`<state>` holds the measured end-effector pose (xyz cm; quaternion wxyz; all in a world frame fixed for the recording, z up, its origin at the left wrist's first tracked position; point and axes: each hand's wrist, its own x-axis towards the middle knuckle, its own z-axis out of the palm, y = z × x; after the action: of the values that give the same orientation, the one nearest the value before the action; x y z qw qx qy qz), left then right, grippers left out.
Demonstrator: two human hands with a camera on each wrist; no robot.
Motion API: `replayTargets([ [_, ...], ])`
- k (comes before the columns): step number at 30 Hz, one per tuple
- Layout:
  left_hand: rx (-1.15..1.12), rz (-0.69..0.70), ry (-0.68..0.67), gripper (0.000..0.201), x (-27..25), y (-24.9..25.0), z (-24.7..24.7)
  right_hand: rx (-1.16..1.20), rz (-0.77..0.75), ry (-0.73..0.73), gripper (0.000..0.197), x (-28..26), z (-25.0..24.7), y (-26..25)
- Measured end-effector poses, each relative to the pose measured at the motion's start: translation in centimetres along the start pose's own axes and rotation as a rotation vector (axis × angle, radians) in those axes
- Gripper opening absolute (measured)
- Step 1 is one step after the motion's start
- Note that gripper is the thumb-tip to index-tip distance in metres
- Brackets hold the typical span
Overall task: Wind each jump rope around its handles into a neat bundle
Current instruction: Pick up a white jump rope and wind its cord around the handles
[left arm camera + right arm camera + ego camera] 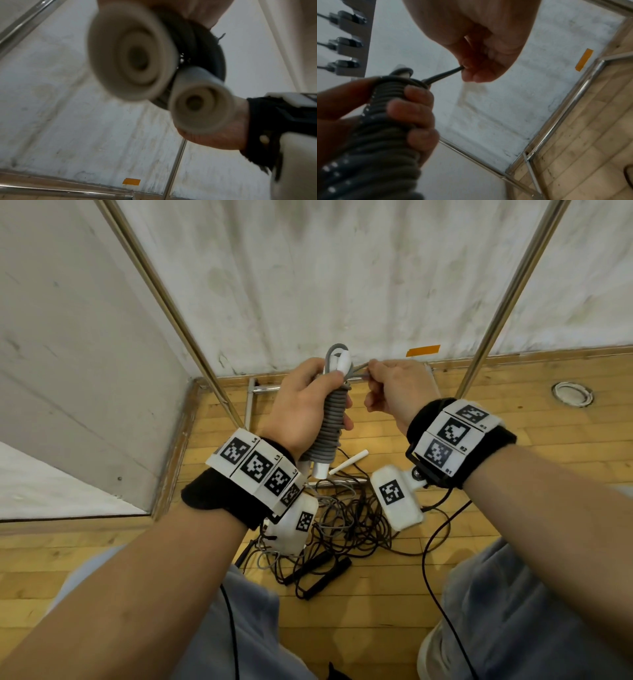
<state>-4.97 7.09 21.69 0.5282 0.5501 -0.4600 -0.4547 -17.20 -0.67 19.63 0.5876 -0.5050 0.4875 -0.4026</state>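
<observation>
Grey rope bundle (pixel 330 422) gripped by left hand (pixel 301 405); right hand (pixel 394 390) pinching rope end (pixel 359 371); tangled ropes (pixel 346 518) below.

Even, soft light fills the head view, bright on the white wall (pixel 342 268), with faint shadows and no glare; straight poles bow toward the edges from the wide lens. The left wrist view is dimmer and smeared: the white handle ends (pixel 132 54) below the wall are out of focus, perhaps motion-blurred. The right wrist view is grainy, with the grey coil (pixel 382 142) soft.
</observation>
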Motion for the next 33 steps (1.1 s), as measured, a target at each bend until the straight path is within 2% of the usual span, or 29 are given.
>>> replayTargets([
  [7, 0.038, -0.021, 0.076, 0.016, 0.1, 0.2, -0.6, 0.135, -0.052, -0.138, 0.017, -0.6, 1.2, -1.1],
  [11, 0.025, 0.008, 0.099, 0.021, 0.0, 0.7, -0.7, 0.105, -0.083, -0.227, 0.012, -1.0, 1.4, -2.2],
  [14, 0.124, 0.078, 0.119, 0.038, -0.3, 1.0, -0.6, 0.078, -0.11, -0.215, 0.017, -1.3, 1.4, -2.4],
  [17, 0.128, 0.108, 0.096, 0.042, -0.6, 1.3, -0.4, 0.082, -0.11, -0.17, 0.019, -1.5, 1.3, -2.4],
  [25, 0.068, 0.064, 0.071, 0.03, -0.8, 1.3, -0.3, 0.043, -0.087, -0.054, 0.018, -1.1, 0.9, -2.5],
  [28, 0.005, 0.03, 0.056, 0.019, -0.3, 1.1, -0.5, 0.001, -0.117, -0.032, 0.018, -0.9, 1.1, -2.4],
  [31, -0.105, -0.02, 0.029, 0.014, -0.1, 0.9, -1.1, 0.046, -0.15, -0.085, 0.017, -1.2, 1.3, -2.6],
  [33, -0.13, -0.017, 0.015, 0.02, -0.1, 0.8, -1.4, 0.152, -0.147, -0.166, 0.015, -1.5, 1.1, -3.0],
])
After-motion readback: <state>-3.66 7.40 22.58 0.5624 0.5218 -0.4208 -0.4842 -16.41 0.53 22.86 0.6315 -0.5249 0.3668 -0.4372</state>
